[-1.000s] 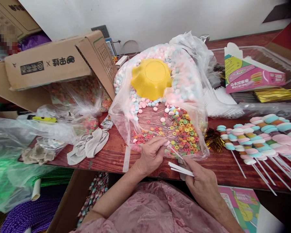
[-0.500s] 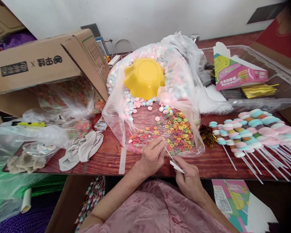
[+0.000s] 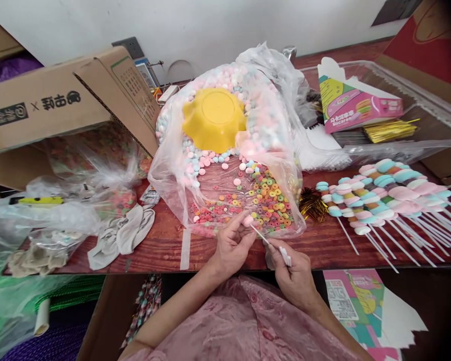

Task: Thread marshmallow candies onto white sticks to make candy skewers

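With my left hand [image 3: 231, 246] pinching the marshmallow [image 3: 248, 220] and right hand [image 3: 293, 275] clasping the stick [image 3: 260, 234], straight, gentle pressure seemed best.

Clearest reading, on your right: the pink carton [image 3: 361, 109] bears "Macaron" in white Latin letters, beneath a larger line of white Chinese characters beginning 马卡 (the rest is too soft for you to transcribe with confidence). On your left, the cardboard box [image 3: 71, 113] carries black print: a dark block logo, a "×", then bold characters you cannot resolve; its side panel has small, illegible marks. Below the table edge, the printed card [image 3: 364, 306] shows you a QR-like square, undecipherable here.
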`<state>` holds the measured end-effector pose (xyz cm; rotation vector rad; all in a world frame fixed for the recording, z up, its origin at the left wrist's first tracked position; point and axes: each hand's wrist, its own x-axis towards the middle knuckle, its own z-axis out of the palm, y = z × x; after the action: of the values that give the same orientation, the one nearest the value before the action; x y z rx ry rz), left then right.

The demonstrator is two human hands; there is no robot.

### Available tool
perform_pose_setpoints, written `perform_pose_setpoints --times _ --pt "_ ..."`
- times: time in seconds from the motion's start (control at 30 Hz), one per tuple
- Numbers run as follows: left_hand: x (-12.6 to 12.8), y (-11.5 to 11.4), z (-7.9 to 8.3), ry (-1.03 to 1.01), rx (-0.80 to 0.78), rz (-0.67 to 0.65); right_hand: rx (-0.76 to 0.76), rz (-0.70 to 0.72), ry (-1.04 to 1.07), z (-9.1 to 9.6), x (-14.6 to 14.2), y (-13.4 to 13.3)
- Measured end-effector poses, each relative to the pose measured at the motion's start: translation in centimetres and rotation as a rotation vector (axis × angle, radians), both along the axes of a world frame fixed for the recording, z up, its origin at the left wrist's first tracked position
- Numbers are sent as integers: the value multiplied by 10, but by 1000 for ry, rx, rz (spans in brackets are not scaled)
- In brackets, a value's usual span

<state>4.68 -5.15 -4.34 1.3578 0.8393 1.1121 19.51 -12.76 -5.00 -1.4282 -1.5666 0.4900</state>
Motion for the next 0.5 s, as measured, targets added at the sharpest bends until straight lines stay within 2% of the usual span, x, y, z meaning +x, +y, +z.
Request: perform_pose_setpoints --times 0.07,0.13,0.2,0.33,0.4,0.5 --pt "4 -6 -1 -98 -131 -23 12 -3 -3 -1 0 0" --pt "4 -8 0 -84 -111 -25 26 0 1 0 1 0" --pt "1 -7 1 57 83 -4 24 6 17 0 1 -1" --pt "-7 -2 -1 438 685 58 -14 -16 65 -3 3 -3" --pt "-8 -1 -1 502 805 68 -29 -17 88 -4 4 -4" --pt "-5 -3 1 483 798 62 -41 -11 117 -6 4 -5"
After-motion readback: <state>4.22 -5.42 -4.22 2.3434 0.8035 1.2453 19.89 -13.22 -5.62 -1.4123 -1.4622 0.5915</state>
